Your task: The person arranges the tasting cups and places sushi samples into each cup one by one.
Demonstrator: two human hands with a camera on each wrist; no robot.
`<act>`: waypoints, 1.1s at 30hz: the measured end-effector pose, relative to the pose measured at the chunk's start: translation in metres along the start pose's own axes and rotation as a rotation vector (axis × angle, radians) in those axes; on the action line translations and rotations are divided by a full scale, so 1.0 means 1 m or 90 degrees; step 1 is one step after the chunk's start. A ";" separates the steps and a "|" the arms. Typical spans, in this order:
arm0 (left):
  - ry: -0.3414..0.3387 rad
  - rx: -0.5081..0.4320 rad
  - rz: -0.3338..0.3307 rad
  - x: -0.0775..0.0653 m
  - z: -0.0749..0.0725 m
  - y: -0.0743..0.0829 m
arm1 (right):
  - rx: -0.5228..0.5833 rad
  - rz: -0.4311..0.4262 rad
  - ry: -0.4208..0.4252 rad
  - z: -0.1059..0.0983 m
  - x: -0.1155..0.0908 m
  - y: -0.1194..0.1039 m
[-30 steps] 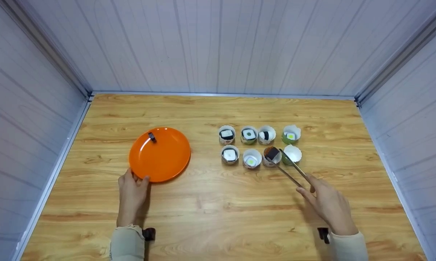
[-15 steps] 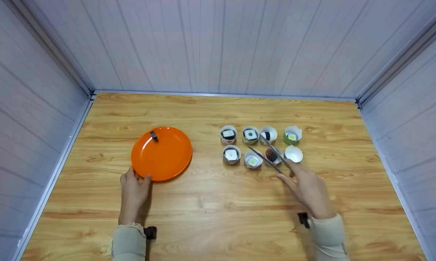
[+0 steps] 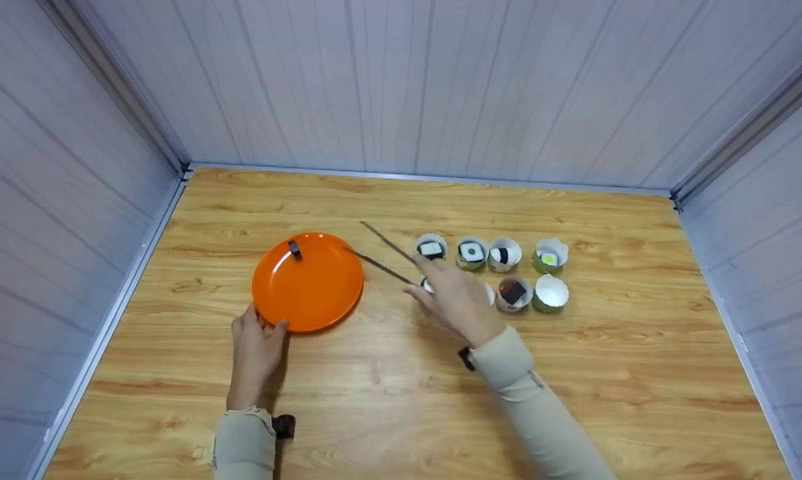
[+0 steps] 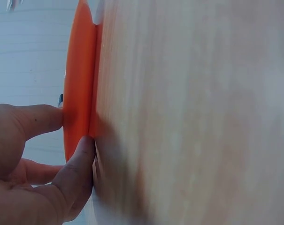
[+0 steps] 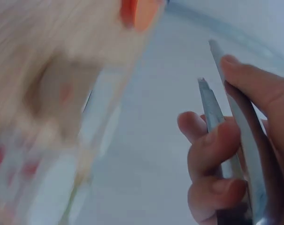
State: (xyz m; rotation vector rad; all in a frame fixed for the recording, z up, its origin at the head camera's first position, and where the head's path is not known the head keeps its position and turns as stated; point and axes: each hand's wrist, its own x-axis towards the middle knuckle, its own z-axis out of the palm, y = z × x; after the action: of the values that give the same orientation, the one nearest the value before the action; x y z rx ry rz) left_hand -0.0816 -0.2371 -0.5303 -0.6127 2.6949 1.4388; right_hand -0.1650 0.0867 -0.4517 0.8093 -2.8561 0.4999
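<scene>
My left hand (image 3: 257, 350) grips the near-left rim of a round orange plate (image 3: 307, 287); in the left wrist view the thumb lies on the upper side and fingers reach under the edge. A small dark piece (image 3: 295, 251) rests near the plate's far left. My right hand (image 3: 461, 297) holds metal tongs (image 3: 381, 267) in the air between plate and cups. The tips are apart, with nothing visible between them. In the right wrist view, thumb and fingers wrap the tongs (image 5: 247, 140). A brown sushi piece (image 3: 513, 292) sits in a front-row cup.
Small paper cups stand in two rows right of the plate, several with sushi-like pieces, such as a white one with a green dot (image 3: 471, 251). A front-right cup (image 3: 551, 293) shows only its white inside. My right hand hides part of the front row. Panels wall the wooden table (image 3: 387, 413).
My right hand has carried the spread tongs left, from over the brown piece's cup to beside the plate. The brown piece stays in its cup. My left hand keeps its grip on the plate.
</scene>
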 end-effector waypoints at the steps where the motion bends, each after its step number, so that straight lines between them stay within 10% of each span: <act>1: 0.000 0.000 0.000 0.000 0.001 0.000 | -0.002 -0.009 -0.012 0.004 0.008 -0.006; 12: 0.002 0.002 0.007 -0.004 0.012 0.006 | -0.032 -0.027 -0.105 0.053 0.058 -0.043; 33: -0.004 0.010 -0.006 -0.003 0.015 0.010 | -0.058 0.039 -0.123 0.084 0.064 -0.058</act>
State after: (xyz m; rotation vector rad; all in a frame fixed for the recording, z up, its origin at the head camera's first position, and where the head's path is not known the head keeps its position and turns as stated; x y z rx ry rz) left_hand -0.0844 -0.2190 -0.5300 -0.6174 2.6922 1.4146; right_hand -0.1912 -0.0203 -0.5010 0.7963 -3.0622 0.3102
